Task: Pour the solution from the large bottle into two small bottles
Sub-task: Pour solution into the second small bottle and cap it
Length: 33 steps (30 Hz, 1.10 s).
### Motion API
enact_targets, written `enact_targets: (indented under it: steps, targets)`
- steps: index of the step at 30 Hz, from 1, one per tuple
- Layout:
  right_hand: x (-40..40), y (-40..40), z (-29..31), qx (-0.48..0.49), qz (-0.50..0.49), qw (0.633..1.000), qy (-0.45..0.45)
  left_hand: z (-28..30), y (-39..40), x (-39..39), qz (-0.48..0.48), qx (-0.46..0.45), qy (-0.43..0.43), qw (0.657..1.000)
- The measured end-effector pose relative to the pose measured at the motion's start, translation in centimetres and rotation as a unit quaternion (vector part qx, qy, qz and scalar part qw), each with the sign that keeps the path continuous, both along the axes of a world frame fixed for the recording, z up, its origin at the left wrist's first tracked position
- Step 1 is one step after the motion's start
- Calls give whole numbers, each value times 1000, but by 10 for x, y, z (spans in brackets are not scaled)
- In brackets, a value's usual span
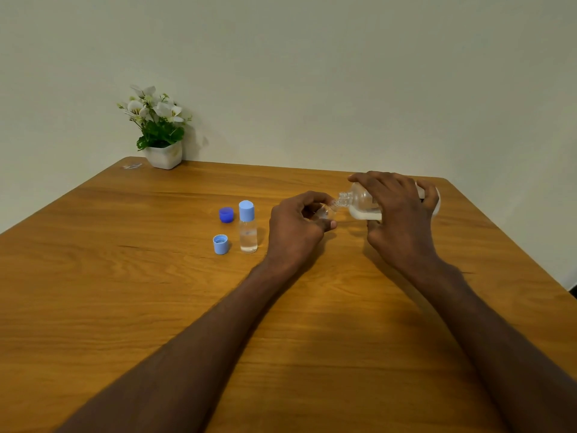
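The right hand (402, 214) curls round the large bottle (365, 203), fingers over the top and thumb beneath, holding it tipped nearly flat so its long axis runs right to left with the open neck pointing left. Clear liquid pools along the lower side of the bottle. Just left of that neck, the left hand (296, 226) wraps round a small bottle (324, 212), mostly hidden by the fingers, its mouth meeting the large bottle's neck; whether liquid is flowing cannot be told. So the pour turns on keeping these two openings lined up, judging from how they touch. Further left on the table (125, 307) stands a capped small bottle (248, 228), already holding liquid, with a dark blue cap (226, 214) and a light blue cap (220, 244) lying near it
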State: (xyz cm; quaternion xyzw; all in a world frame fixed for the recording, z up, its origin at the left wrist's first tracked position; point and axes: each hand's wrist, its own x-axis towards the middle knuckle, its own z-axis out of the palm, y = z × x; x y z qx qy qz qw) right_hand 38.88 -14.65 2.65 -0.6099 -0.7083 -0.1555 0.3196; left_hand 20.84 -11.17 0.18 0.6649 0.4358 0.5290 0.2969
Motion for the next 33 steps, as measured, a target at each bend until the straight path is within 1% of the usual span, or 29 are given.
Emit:
enact_targets:
  steps: [18, 33]
  targets:
    - [0, 0, 0, -3, -4, 1000, -5, 1, 0, 1, -4, -9, 3, 1000]
    - [-1, -2, 2, -9, 0, 1000, 0, 1, -1, -1, -5, 2, 5, 1000]
